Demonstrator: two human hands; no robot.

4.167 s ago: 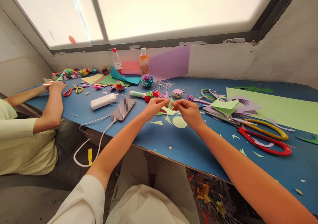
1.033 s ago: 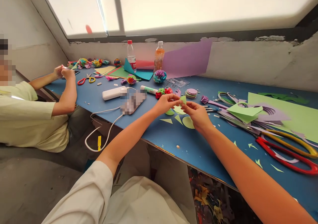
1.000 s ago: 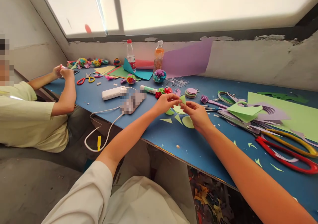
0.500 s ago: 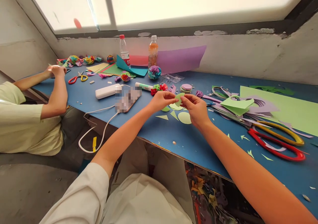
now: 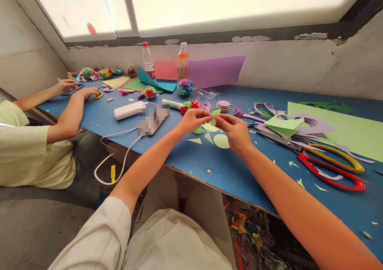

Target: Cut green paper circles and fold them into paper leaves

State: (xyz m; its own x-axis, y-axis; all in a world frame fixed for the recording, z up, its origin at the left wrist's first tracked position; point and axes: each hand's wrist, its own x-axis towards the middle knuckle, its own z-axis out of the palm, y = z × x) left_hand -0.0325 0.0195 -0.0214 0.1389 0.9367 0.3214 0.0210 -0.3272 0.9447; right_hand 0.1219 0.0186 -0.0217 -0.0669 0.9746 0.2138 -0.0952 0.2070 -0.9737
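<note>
Between my two hands, just above the table, is a light green paper piece (image 5: 214, 118) that looks folded or curled. My left hand (image 5: 194, 120) pinches its left side with thumb and fingers. On its right side, my right hand (image 5: 235, 129) grips it the same way. Below the fingers lie a flat green paper circle (image 5: 222, 141), more green circles partly hidden, and a pointed green scrap (image 5: 194, 141). Beyond my hands are a stack of round paper discs (image 5: 223, 105) and red and green paper flowers (image 5: 189, 105).
Large scissors (image 5: 332, 166) with red and yellow handles lie on the right among paper scraps and a green sheet (image 5: 338, 130). A phone (image 5: 154, 120), a white power bank (image 5: 128, 110) and two bottles (image 5: 182, 62) stand or lie leftward. At far left, a co-worker's hand (image 5: 89, 91) touches scissors.
My hands still hold the green paper, which has turned slightly. At the left, the co-worker's hands have parted, one reaching to the scissors. The view has shifted a little.
</note>
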